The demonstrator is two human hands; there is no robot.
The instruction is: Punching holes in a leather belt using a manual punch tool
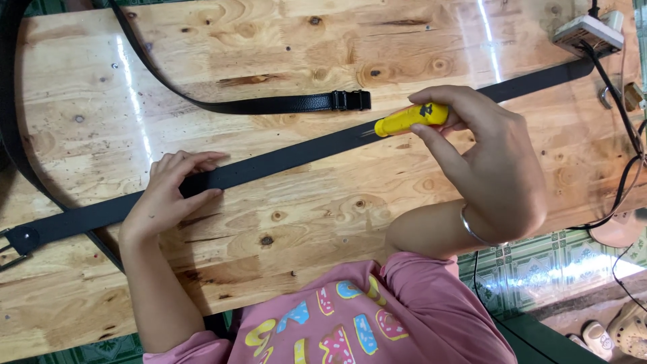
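At the left edge, a metal buckle [12,246] ends the long black belt [269,165], which lies flat and slants up across the wooden table [283,40] toward the right. The left hand [168,195] rests on the strap with fingers spread and flat, pinning it to the wood. Above it a second black belt [269,104] curves in and ends in a dark clasp [350,100], well apart from the work. Further right, the right hand [485,155] pinches a yellow-handled awl [404,120] between thumb and fingers, its metal tip touching or just above the long strap. The step in hand looks like marking or piercing a hole. The next move would call for firm downward pressure while the strap stays pinned. A white power strip [588,34] sits at the far corner.
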